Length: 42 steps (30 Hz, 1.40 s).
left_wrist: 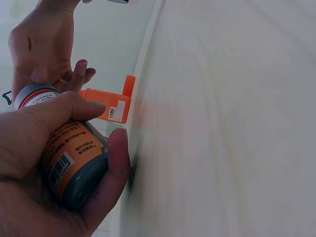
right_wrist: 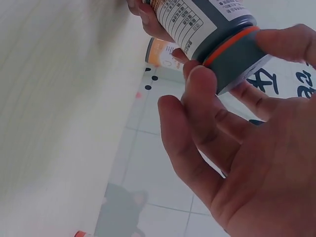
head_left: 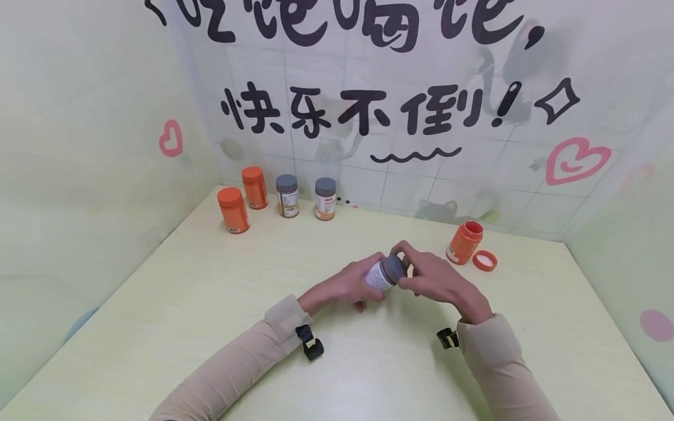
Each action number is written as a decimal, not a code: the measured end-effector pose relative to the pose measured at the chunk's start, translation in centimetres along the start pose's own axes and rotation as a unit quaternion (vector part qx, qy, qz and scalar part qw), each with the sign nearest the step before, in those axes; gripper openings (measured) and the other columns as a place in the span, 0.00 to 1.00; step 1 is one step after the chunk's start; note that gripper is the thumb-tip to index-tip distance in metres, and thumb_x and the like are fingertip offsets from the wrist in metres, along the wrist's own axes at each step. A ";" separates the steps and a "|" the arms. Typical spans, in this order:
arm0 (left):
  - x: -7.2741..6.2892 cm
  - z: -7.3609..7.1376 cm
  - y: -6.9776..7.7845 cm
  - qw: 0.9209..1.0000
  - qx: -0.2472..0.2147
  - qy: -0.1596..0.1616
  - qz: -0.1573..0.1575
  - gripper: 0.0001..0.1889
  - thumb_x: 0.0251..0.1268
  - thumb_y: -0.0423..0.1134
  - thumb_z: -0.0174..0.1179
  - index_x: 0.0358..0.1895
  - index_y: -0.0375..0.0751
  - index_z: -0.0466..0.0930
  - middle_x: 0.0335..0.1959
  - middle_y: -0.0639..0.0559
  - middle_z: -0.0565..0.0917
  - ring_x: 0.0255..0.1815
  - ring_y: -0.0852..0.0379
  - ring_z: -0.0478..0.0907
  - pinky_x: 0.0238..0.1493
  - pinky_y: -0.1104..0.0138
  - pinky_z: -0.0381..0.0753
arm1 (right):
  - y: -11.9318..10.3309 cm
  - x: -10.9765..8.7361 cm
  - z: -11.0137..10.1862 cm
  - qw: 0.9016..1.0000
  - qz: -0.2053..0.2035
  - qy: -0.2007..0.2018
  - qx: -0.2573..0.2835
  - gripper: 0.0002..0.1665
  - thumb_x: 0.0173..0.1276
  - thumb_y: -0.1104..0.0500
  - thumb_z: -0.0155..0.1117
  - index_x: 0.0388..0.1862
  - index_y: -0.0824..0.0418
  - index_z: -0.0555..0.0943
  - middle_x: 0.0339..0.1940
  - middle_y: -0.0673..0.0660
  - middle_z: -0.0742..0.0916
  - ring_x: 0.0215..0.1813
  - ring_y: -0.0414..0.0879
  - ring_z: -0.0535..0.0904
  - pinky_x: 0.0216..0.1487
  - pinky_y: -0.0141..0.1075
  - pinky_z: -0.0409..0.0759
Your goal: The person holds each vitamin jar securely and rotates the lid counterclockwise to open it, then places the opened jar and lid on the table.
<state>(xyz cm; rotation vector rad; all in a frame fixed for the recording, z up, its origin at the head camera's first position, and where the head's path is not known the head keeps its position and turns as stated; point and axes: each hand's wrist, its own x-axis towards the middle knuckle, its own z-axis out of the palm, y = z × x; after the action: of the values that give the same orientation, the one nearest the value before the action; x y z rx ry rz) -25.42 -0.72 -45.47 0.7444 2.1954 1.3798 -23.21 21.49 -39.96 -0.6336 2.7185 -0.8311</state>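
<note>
A pill bottle (head_left: 377, 278) with a white and orange label is tilted above the table, its grey cap (head_left: 395, 269) toward the right. My left hand (head_left: 350, 285) grips the bottle's body, thumb across the label and fingers beneath, as the left wrist view shows. With thumb and fingertips, my right hand (head_left: 439, 279) pinches the rim of the cap (right_wrist: 239, 59). An orange-red ring shows between cap and body in the right wrist view. Beyond the right hand, an uncapped orange bottle (head_left: 464, 242) stands with its orange lid (head_left: 485, 261) lying beside it, inner side up.
Two capped orange bottles (head_left: 233, 210) stand at the back left of the pale table (head_left: 253, 269). Right of them are two grey-capped bottles (head_left: 325, 199) near the back wall (head_left: 326, 155), which bears printed lettering. Side walls flank the table.
</note>
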 end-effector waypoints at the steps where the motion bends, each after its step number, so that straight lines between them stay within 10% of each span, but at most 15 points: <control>1: 0.0 0.0 0.0 1.000 0.000 0.002 0.000 0.29 0.59 0.30 0.69 0.61 0.53 0.69 0.46 0.43 0.78 0.30 0.52 0.82 0.20 0.59 0.85 | 0.1 0.0 0.0 1.000 0.000 0.001 -0.008 0.28 0.64 0.59 0.59 0.63 0.48 0.68 0.42 0.56 0.85 0.28 0.46 0.78 0.31 0.39 0.78; 6: 0.0 0.1 -0.1 1.000 -0.003 0.007 0.001 0.30 0.58 0.29 0.69 0.62 0.53 0.69 0.47 0.43 0.79 0.29 0.52 0.82 0.20 0.58 0.85 | 0.1 0.1 -0.3 0.999 0.032 0.016 -0.008 0.26 0.68 0.62 0.53 0.65 0.52 0.68 0.47 0.58 0.87 0.30 0.48 0.81 0.33 0.39 0.77; 9: 0.0 0.1 -0.2 1.000 -0.003 0.005 0.002 0.30 0.58 0.29 0.69 0.62 0.53 0.68 0.47 0.42 0.79 0.30 0.52 0.82 0.20 0.58 0.86 | -0.1 0.2 -0.3 0.997 0.061 0.038 0.001 0.17 0.78 0.50 0.49 0.59 0.54 0.73 0.43 0.59 0.88 0.29 0.50 0.84 0.33 0.38 0.78; 15: 0.0 0.1 -0.2 1.000 0.005 0.004 0.001 0.30 0.60 0.30 0.68 0.63 0.54 0.69 0.48 0.43 0.78 0.32 0.52 0.82 0.21 0.59 0.86 | -0.5 0.2 -0.1 0.994 0.079 0.053 -0.048 0.32 0.74 0.27 0.50 0.42 0.54 0.81 0.28 0.55 0.86 0.25 0.45 0.82 0.28 0.37 0.76; 30: 0.2 -0.2 -0.3 1.000 0.001 0.005 0.000 0.30 0.58 0.30 0.69 0.62 0.53 0.69 0.47 0.43 0.78 0.30 0.52 0.83 0.21 0.58 0.86 | -0.3 0.1 -0.7 0.999 -0.040 0.027 0.020 0.27 0.67 0.58 0.63 0.65 0.48 0.74 0.53 0.59 0.87 0.38 0.45 0.84 0.39 0.39 0.82; 38: 0.1 -0.4 -0.2 1.000 0.018 0.006 -0.001 0.29 0.58 0.30 0.70 0.60 0.53 0.69 0.46 0.43 0.79 0.31 0.51 0.82 0.21 0.59 0.86 | -0.5 0.5 -0.4 0.998 0.019 0.050 -0.022 0.27 0.71 0.33 0.61 0.59 0.47 0.78 0.46 0.53 0.89 0.34 0.43 0.82 0.35 0.37 0.79; 42: 0.2 -0.1 -0.1 1.000 0.020 0.001 0.002 0.29 0.58 0.29 0.69 0.60 0.53 0.69 0.45 0.44 0.79 0.33 0.52 0.82 0.21 0.58 0.86 | -0.2 0.1 -0.5 0.999 0.014 0.019 -0.025 0.25 0.71 0.36 0.64 0.57 0.50 0.80 0.38 0.52 0.87 0.34 0.43 0.80 0.34 0.37 0.79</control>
<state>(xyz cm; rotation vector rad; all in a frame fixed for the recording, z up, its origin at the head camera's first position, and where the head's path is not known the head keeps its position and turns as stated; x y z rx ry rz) -25.61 -0.70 -45.56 0.7613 2.2296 1.3428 -23.40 21.52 -39.45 -0.5942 2.7840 -0.7782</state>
